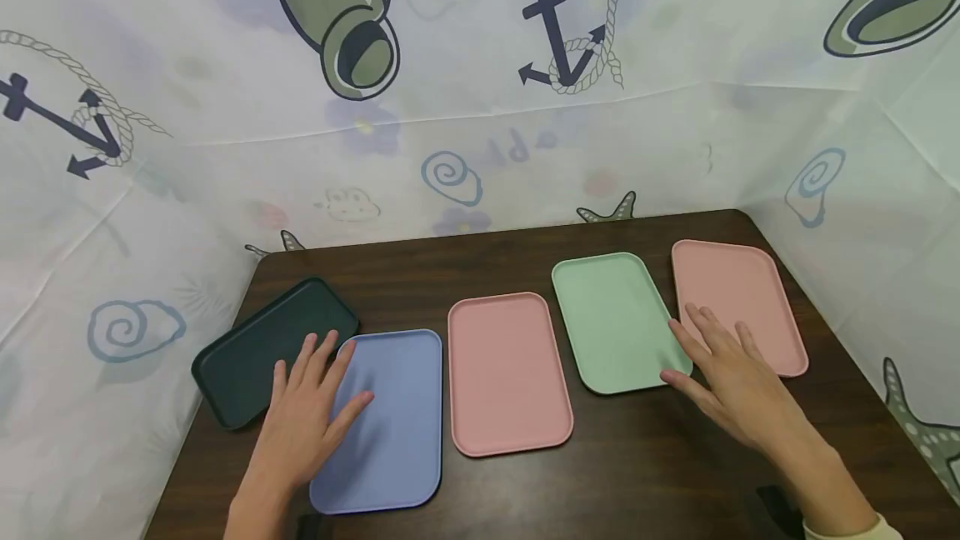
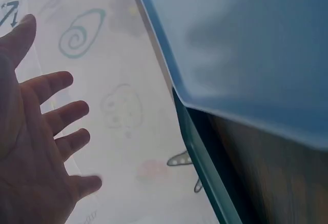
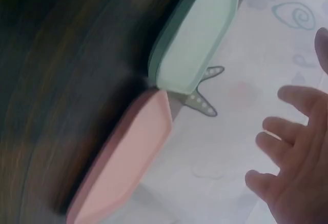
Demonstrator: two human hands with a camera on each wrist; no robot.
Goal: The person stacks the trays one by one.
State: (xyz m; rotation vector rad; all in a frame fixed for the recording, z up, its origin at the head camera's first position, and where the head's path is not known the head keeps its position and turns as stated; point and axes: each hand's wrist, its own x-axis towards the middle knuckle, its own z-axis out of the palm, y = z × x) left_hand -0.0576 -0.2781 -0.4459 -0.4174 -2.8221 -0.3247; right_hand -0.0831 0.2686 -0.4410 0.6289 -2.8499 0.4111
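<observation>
Far left: dark green tray (image 1: pixel 255 357) lies aslant, long axis running near-left to far-right, beyond and left of your left hand's fingers. Left hand (image 1: pixel 306 415): fingers spread, nearly straight, holding nothing, hanging over the near side of both that tray and the blue tray (image 1: pixel 397 419), which stretches near-to-far on your thumb side. Middle pink tray (image 1: pixel 510 373), also near-to-far, sits between your hands, slightly closer to the left. Light green tray (image 1: pixel 618 323) leans leftward at its far end, left of your right hand (image 1: pixel 723 377): fingers spread, holding nothing. Right pink tray (image 1: pixel 738 294) lies beyond those fingertips.
</observation>
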